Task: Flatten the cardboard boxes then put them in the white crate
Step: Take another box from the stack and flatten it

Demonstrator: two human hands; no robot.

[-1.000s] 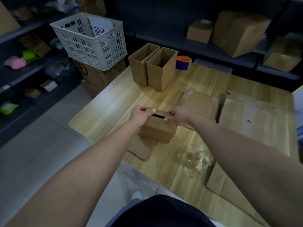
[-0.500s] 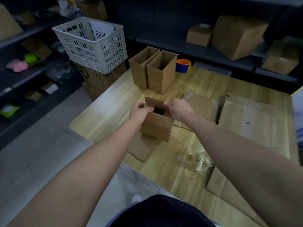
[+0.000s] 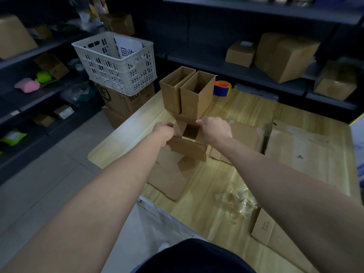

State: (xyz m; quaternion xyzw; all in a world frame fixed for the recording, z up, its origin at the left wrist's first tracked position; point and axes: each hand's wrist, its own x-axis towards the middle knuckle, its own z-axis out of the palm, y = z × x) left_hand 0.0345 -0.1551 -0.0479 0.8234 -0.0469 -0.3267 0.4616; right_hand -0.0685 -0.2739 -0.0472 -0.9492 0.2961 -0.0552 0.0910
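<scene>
A small brown cardboard box (image 3: 188, 148) is held just above the wooden table (image 3: 126, 138), its top open and a bottom flap hanging down. My left hand (image 3: 164, 133) grips its left wall and my right hand (image 3: 213, 130) grips its right wall. Behind it two open cardboard boxes (image 3: 197, 95) stand upright side by side. The white crate (image 3: 116, 64) rests on stacked cartons to the left of the table; a white sheet with a printed code stands inside it. Flattened cardboard (image 3: 169, 178) lies under the held box.
More flat cardboard sheets (image 3: 303, 154) cover the table's right side, and crumpled clear plastic (image 3: 238, 200) lies near the front edge. An orange and blue tape roll (image 3: 222, 88) sits at the table's back. Dark shelves with cartons (image 3: 283, 56) surround the table.
The box's top flaps have been pulled open and the box has come up off the table, its bottom flap now hanging. Both hands shifted to the side walls.
</scene>
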